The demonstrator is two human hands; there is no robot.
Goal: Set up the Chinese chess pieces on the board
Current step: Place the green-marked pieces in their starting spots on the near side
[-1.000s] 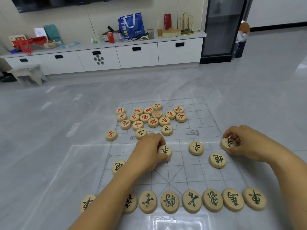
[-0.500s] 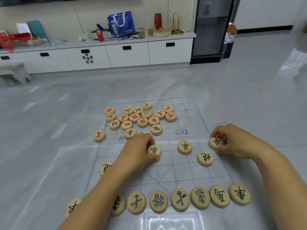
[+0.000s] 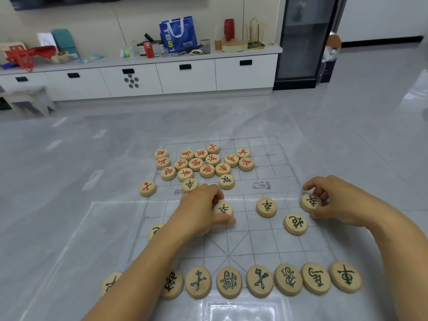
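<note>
A clear plastic chess board [image 3: 273, 242] lies on the grey floor. Green-lettered wooden pieces form a row [image 3: 259, 281] along its near edge. My left hand [image 3: 201, 214] pinches a green soldier piece [image 3: 223, 209] at the board's middle line. My right hand [image 3: 333, 200] pinches another green soldier [image 3: 310, 202] at the right edge. A third green soldier [image 3: 266, 206] and a green cannon [image 3: 295, 224] lie free between them. Red pieces sit in a heap [image 3: 201, 163] on the far half, with two green soldiers [image 3: 226, 181] beside it. My left arm hides part of the left side.
One red piece [image 3: 147, 188] lies off the board's left edge. A green piece [image 3: 154, 230] shows partly behind my left wrist. A white low cabinet [image 3: 185, 75] with bags and bottles stands along the far wall, and a stool [image 3: 27, 98] at far left.
Both hands stay on the same two soldier pieces, which have shifted little on the board. The camera view has swung slightly.
</note>
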